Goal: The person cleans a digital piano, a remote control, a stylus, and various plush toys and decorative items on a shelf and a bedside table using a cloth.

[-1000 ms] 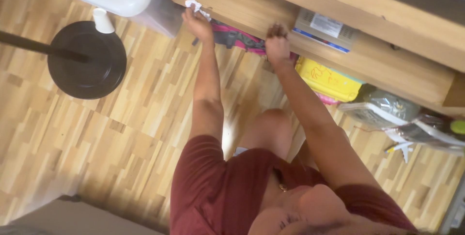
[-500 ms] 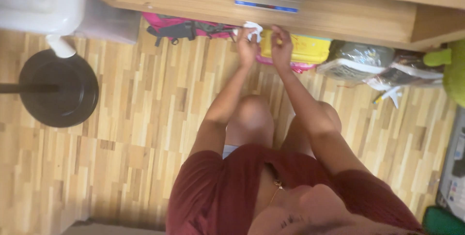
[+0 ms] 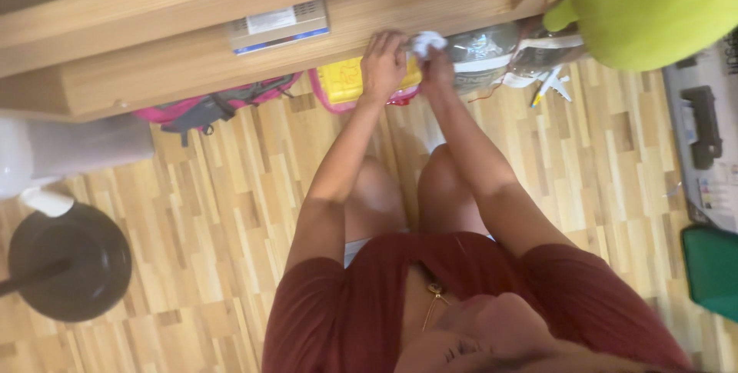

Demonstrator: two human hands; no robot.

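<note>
My right hand (image 3: 440, 65) is closed around a crumpled white cloth (image 3: 427, 41) and holds it against the front edge of a low wooden shelf (image 3: 177, 65). Just to its left, my left hand (image 3: 384, 61) lies on the same edge with its fingers curled over the wood, touching the cloth's side. Both arms reach forward over my bare knees; I wear a dark red top. Behind my hands, under the shelf, sits a yellow box (image 3: 346, 81).
A flat white-and-blue box (image 3: 277, 25) lies on the shelf. A pink bag (image 3: 207, 108) and plastic-wrapped items (image 3: 492, 50) are under it. A green plush (image 3: 653, 4) is top right, a black round stand base (image 3: 65, 261) lower left, a dark green object (image 3: 711, 269) at right.
My hands moved right along the shelf edge. The white cloth, held in my left hand before, now sits at my right hand. The view swung, bringing the green plush in.
</note>
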